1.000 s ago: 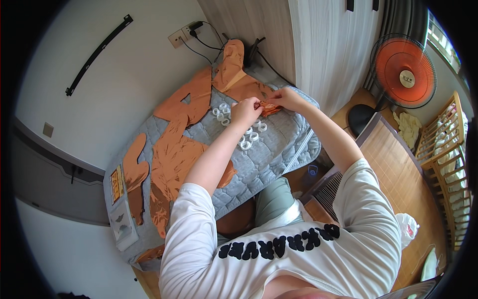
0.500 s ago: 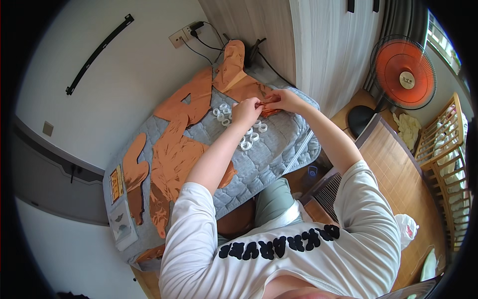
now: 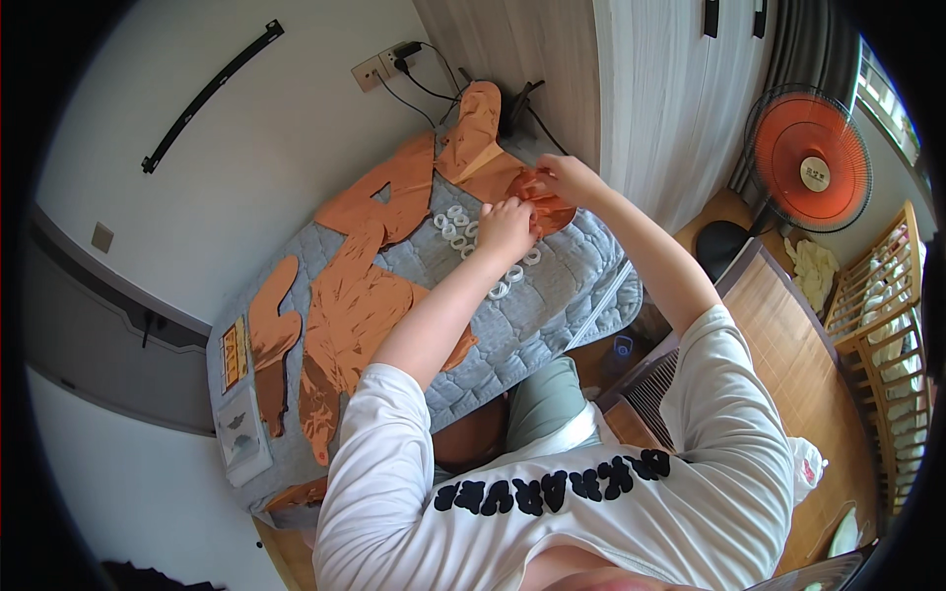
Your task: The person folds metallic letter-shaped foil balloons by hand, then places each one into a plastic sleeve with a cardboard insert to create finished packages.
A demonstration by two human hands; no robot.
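Observation:
Flat, copper-coloured foil balloons lie spread over a grey quilted pad. At the far right end of the pad, my left hand (image 3: 507,229) is closed on the near edge of a shiny copper foil balloon (image 3: 555,213). My right hand (image 3: 572,181) pinches the same foil a little farther off, fingers bent and partly hidden. Several small white rings (image 3: 455,219) lie beside and under my left wrist. A second foil balloon (image 3: 360,305) lies left of my left forearm, with a narrower foil piece (image 3: 271,320) beyond it.
The grey quilted pad (image 3: 503,340) fills the middle. A clear packet (image 3: 239,433) and an orange-and-yellow card (image 3: 234,357) sit at its left end. Cables run from a wall socket (image 3: 369,74). On the right stand an orange fan (image 3: 808,158) and a wooden crib (image 3: 872,286).
My hands have moved apart from being close together. The right hand has risen away from the left, and the foil between them is spread wider. The whole view has shifted slightly.

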